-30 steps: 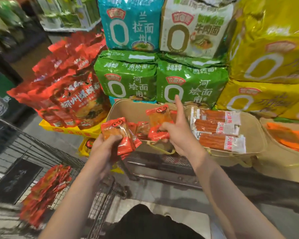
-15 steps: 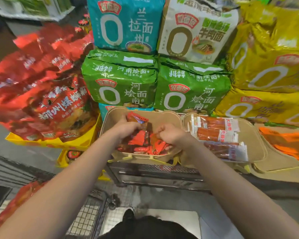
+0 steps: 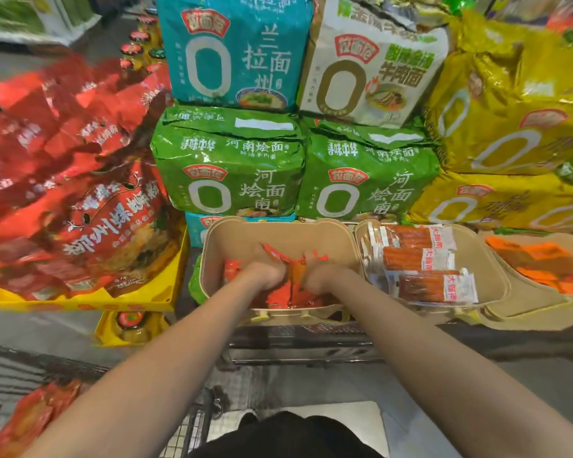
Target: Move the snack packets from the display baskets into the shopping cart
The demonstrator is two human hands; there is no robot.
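Note:
A tan display basket (image 3: 278, 228) in the middle holds small red snack packets (image 3: 280, 297). Both my hands are down inside it, side by side. My left hand (image 3: 266, 273) has its fingers curled into the red packets, and my right hand (image 3: 321, 276) grips packets just to its right; a few red corners stick up between the knuckles. The fingertips are hidden among the packets. The wire shopping cart (image 3: 192, 431) shows at the bottom left, with more red packets (image 3: 37, 421) lying in it.
A second tan basket (image 3: 490, 259) to the right holds clear-wrapped orange sticks (image 3: 420, 262); a third basket (image 3: 526, 312) holds orange packets. Large noodle bags (image 3: 232, 166) are stacked behind. Red bags (image 3: 80, 200) fill a yellow tray on the left. A metal rack (image 3: 298, 345) runs under the baskets.
A second ago both hands held red packets above the basket's front. They have since dropped into the basket and dug in among the packets, and the view has moved closer to the shelf.

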